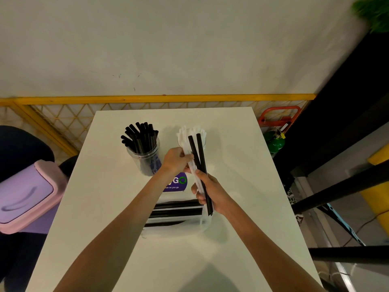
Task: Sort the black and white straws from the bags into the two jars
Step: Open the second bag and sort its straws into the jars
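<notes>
A clear jar (145,159) at the table's left holds several black straws (140,134). To its right a second jar, mostly hidden behind my hands, holds white straws (194,131). My right hand (211,191) grips a mixed bunch: two black straws (200,152) and some white straws (189,152), pointing up and away. My left hand (176,161) pinches the white straws of that bunch near their middle. Under my forearms lies a clear bag (179,211) with black and white straws, a purple label (179,183) at its far end.
The white table (105,207) ends at a yellow mesh fence (63,119) and a wall. A lilac bin with a pink rim (27,197) stands at the left. Black metal framing (347,186) and a green cylinder (275,142) are at the right.
</notes>
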`<action>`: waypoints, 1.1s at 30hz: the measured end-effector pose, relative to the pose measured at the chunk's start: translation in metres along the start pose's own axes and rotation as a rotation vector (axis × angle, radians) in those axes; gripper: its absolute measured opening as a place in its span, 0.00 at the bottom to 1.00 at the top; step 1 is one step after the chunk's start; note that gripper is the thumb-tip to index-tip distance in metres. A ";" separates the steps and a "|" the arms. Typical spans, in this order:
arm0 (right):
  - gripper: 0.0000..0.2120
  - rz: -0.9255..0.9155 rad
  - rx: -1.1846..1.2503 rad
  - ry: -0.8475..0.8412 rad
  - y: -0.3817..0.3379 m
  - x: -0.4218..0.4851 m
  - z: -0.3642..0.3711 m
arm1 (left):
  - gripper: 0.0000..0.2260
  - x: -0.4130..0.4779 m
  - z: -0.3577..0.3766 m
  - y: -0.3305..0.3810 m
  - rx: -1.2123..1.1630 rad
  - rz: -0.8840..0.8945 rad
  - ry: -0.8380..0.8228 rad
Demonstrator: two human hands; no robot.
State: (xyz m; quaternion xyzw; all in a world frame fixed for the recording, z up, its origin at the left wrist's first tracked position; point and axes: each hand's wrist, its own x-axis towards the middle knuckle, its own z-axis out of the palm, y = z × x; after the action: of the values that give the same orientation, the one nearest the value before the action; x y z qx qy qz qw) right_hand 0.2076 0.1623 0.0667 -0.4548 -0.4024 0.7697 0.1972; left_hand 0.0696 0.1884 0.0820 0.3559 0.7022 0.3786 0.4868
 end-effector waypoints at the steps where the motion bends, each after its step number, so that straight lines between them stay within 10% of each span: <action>1: 0.13 0.000 -0.002 0.005 0.000 0.000 0.000 | 0.09 0.000 -0.001 0.001 0.004 -0.003 -0.009; 10: 0.09 -0.013 0.020 0.101 -0.006 -0.001 -0.025 | 0.07 0.015 -0.030 0.035 -0.199 0.162 0.153; 22: 0.12 -0.039 0.026 0.113 -0.007 0.008 -0.039 | 0.10 0.045 -0.044 0.064 0.095 0.610 0.559; 33: 0.23 -0.018 0.031 0.058 -0.009 0.017 -0.035 | 0.24 0.036 -0.013 0.030 0.565 0.867 0.373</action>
State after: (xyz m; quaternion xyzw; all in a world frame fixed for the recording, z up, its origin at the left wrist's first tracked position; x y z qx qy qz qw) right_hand 0.2279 0.1945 0.0554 -0.4699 -0.3885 0.7606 0.2228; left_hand 0.0511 0.2316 0.0967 0.6563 0.6399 0.3978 0.0391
